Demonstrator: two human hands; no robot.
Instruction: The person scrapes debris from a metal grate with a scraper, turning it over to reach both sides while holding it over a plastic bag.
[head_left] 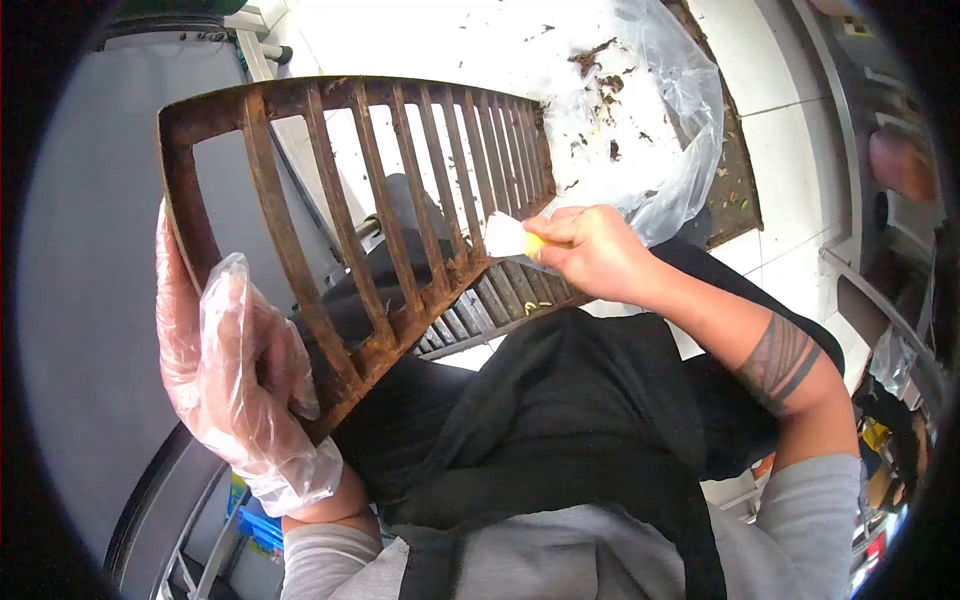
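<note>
A rusty slatted metal grate is held up and tilted across the view. My left hand, in a clear plastic glove, grips its lower left corner, fingers wrapped around the frame. My bare right hand is closed on a small scraper with a white head and a yellow part at the handle. The scraper's head is at the grate's lower edge, near the middle slats. Whether it presses on the metal cannot be made out.
Beneath the grate lies another slatted grate. A clear plastic sheet with brown flakes lies on the white tiled floor. My black apron covers my lap. A grey panel stands at the left.
</note>
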